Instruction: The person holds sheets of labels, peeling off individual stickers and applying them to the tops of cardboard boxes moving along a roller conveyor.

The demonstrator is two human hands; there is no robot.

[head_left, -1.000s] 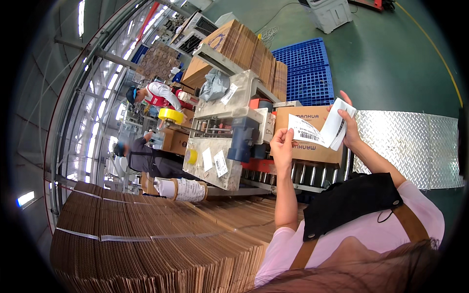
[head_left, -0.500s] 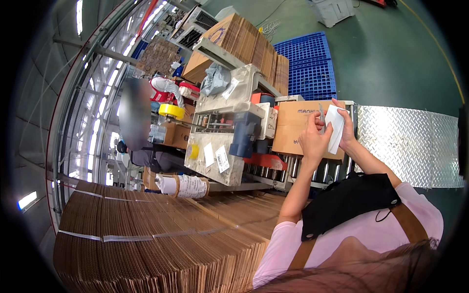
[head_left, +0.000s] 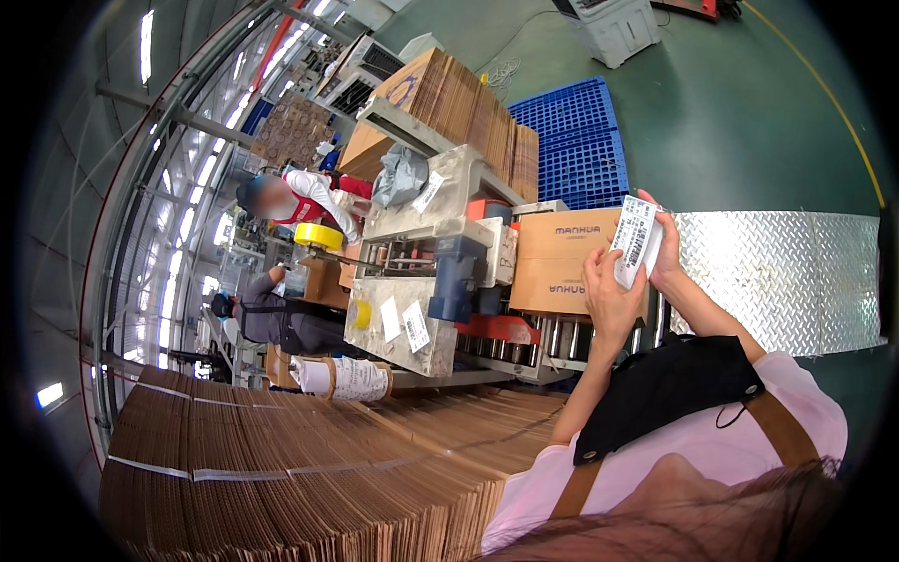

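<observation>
My left hand (head_left: 612, 292) and my right hand (head_left: 667, 251) are close together above a brown cardboard carton (head_left: 552, 245) on the roller conveyor. Between them is a small stack of white printed labels (head_left: 639, 234), its printed face showing. My right hand grips the stack along its right side, fingers partly hidden behind it. My left hand pinches its lower left edge with thumb and fingers. How many labels are in the stack I cannot tell. The carton's right part is hidden behind my hands.
A carton-sealing machine (head_left: 459, 272) stands left of the carton, with loose labels (head_left: 415, 326) and yellow tape (head_left: 359, 314) on its top. Flattened cartons (head_left: 309, 459) fill the near left. A metal plate (head_left: 749, 272) extends right. A blue pallet (head_left: 571, 140) lies beyond. Two people (head_left: 300, 314) work at left.
The labels have turned from their blank white side to their printed face. My left hand has moved slightly down and right. One co-worker at left has leaned away from the camera.
</observation>
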